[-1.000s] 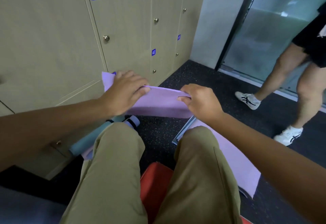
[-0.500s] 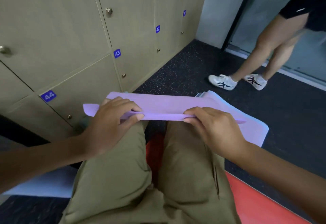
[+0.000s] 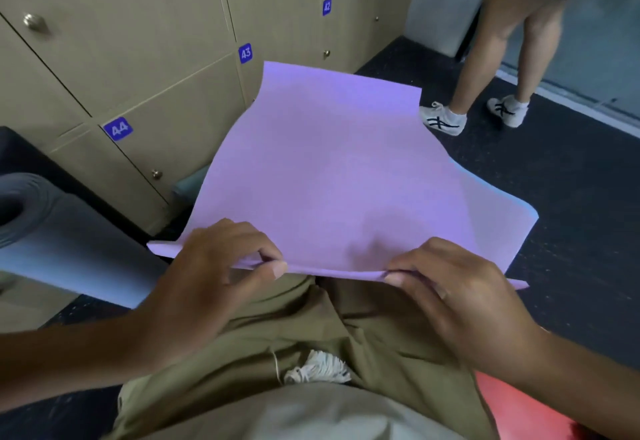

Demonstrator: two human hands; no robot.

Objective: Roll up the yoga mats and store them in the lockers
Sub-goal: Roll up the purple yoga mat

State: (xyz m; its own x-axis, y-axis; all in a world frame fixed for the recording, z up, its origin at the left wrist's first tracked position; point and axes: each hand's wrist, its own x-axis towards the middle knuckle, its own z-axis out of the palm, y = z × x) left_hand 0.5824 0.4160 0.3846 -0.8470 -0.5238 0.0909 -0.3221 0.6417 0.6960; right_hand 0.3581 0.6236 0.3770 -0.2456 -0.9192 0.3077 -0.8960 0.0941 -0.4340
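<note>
Purple mat (image 3: pixel 339 176): spread out above the person's lap, its near edge folded over just in front of the khaki trousers (image 3: pixel 311 329), its far edge lifted toward the lockers
Left hand (image 3: pixel 211 277): thumb and curled fingers pinch the mat's near edge, left of centre
Right hand (image 3: pixel 450 287): thumb and fingers pinch the same edge, right of centre, apart from the left hand
Lockers (image 3: pixel 138 59): beige doors with blue number plates 42, 43 and 44, all closed, at far left
Grey rolled mat (image 3: pixel 38 218): lies on the floor at left, near locker 44
Red mat (image 3: pixel 519 408): flat at near right
Bystander's legs (image 3: pixel 498 45): standing at far right in white trainers, well apart from the purple mat
</note>
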